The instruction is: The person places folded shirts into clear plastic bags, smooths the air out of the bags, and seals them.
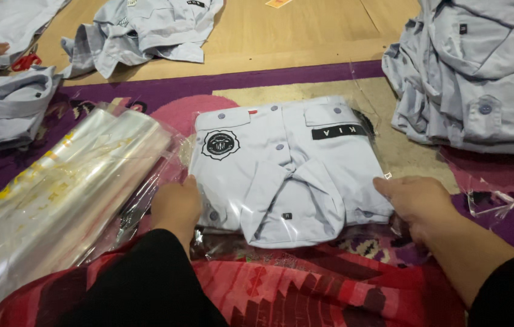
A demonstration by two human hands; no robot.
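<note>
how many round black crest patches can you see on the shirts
1: a round black crest patch on the chest of the folded pale shirt in clear plastic between both hands. The other shirts lie crumpled, so more may be hidden.

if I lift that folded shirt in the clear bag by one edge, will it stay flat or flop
The bagged shirt would likely sag, since it is soft folded cloth with no visible stiffener. The glossy plastic looks slippery, so it may slide under the left hand and right hand. It probably feels light.
</note>
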